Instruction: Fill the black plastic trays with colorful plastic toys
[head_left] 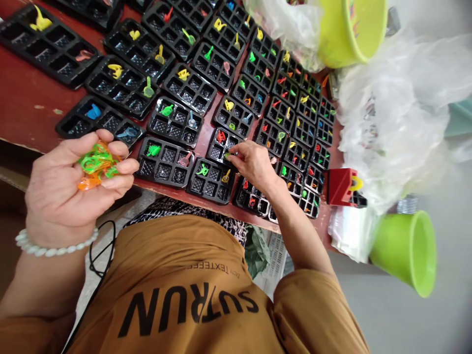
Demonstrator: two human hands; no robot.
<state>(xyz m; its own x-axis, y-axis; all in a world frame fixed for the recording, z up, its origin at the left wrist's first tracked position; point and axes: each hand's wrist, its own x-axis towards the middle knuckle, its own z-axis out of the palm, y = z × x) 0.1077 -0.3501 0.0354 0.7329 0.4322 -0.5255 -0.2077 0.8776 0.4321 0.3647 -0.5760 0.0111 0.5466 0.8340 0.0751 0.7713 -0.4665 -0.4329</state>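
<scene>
My left hand (pixel 70 182) is cupped palm up around a heap of small translucent green and orange plastic pieces (pixel 96 163); their exact kind is hard to make out. A pale beaded bracelet (pixel 55 246) circles that wrist. Over a black compartment tray (pixel 217 151) near the table's front edge, my right hand (pixel 251 162) pinches a small green plastic piece (pixel 227 155), mostly hidden by the fingers. That tray holds a red toy piece (pixel 221 136) in one compartment. Just in front stands another tray (pixel 209 187) with a green figure (pixel 202 169) and a yellow piece (pixel 226 176).
Many black trays with small coloured toys cover the red-brown table (pixel 33 108). At the right are a red holder (pixel 341 187), clear plastic bags (pixel 391 118) and a green bucket (pixel 401 248). A yellow-green bucket (pixel 334 34) stands at the back. A black cable (pixel 110 246) hangs by my left arm.
</scene>
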